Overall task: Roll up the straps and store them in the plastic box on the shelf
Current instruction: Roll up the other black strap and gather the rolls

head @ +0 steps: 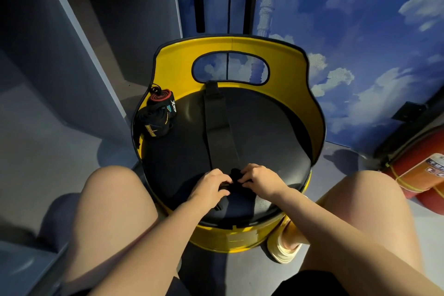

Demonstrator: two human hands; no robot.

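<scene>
Yellow barrel chair (312,113) with black seat stands before a cloud-painted wall. On the seat a black strap (219,125) runs from far edge to near edge. Left hand (210,187) and right hand (260,181) both pinch its rolled near end, fingers curled. Rolled straps (158,113) lie far left.

A single wide-angle view from a camera worn on the person's head looks forward and steeply down, close over the bare knees. It faces a yellow barrel-shaped chair with a round black seat cushion (276,142), which fills the centre. Edges curve, bending the grey shelving (72,55) at left and the blue cloud-painted wall (360,31) at right.
</scene>
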